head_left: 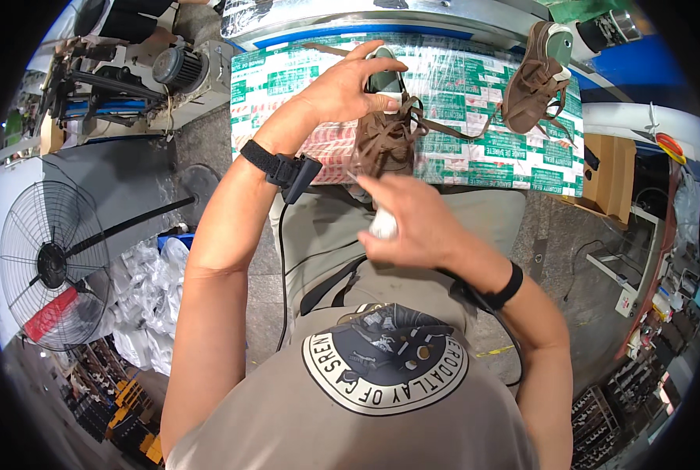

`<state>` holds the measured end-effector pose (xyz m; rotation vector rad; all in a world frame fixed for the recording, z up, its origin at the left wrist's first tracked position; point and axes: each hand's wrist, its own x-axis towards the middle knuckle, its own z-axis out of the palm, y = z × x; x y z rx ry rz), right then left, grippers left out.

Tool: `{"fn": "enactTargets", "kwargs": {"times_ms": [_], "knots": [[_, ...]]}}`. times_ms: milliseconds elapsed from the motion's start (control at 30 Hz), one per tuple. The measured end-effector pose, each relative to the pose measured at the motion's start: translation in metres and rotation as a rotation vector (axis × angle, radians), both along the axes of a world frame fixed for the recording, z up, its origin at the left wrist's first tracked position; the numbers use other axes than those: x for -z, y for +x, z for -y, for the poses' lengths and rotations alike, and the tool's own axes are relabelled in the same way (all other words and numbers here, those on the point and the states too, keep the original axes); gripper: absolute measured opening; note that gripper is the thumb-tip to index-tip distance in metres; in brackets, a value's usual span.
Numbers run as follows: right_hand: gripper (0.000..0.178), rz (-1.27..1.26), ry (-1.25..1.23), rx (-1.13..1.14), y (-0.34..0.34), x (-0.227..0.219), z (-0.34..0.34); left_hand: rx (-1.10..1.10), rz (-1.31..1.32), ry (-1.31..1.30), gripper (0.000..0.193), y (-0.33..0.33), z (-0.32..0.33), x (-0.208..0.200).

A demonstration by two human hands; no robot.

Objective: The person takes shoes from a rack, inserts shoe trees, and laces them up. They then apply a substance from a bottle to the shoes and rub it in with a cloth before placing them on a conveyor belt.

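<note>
A brown lace-up shoe (385, 149) lies on the taped work surface (459, 157) in front of me, its toe toward my body. My left hand (346, 86) grips its collar and tongue, thumb on one side and fingers curved over the opening. The laces hang loose to the right. Close to the toe, my right hand (416, 219) is curled around a small white object (383, 223), with the index finger stretched toward the shoe. Motion blur and the fingers hide what kind of object it is. A matching brown shoe (526, 94) lies farther right.
A metal machine edge (381, 19) borders the far side. To the left are a motor (179, 69), a caged fan (50, 262) and a heap of clear plastic bags (150, 305). An open cardboard box (608, 176) stands on the right. A cable (284, 274) hangs from my left wrist.
</note>
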<state>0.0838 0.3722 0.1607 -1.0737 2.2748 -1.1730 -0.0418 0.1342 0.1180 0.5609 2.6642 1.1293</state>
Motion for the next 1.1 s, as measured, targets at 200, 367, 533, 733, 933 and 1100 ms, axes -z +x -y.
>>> {"fn": "enactTargets", "kwargs": {"times_ms": [200, 367, 533, 733, 933, 1100], "knots": [[0.075, -0.077, 0.04, 0.187, -0.013, 0.004, -0.021, -0.005, 0.025, 0.021, 0.067, 0.003, -0.002, -0.005], [0.073, -0.33, 0.079, 0.23, -0.027, 0.022, -0.009, -0.017, 0.102, 0.072, 0.067, 0.003, -0.002, -0.003], [0.074, -0.377, 0.134, 0.235, -0.019, 0.021, -0.005, -0.024, 0.082, 0.06, 0.066, 0.005, -0.004, -0.007], [0.074, -0.014, -0.077, 0.138, 0.015, 0.006, -0.002, -0.019, 0.024, 0.089, 0.077, 0.007, 0.0, 0.006], [0.079, -0.262, 0.012, 0.289, -0.005, 0.023, -0.017, -0.12, 0.037, 0.179, 0.084, 0.021, -0.006, 0.007], [0.081, -0.444, 0.086, 0.249, -0.019, 0.031, -0.007, -0.111, 0.043, 0.166, 0.079, 0.018, -0.004, 0.009]]}}
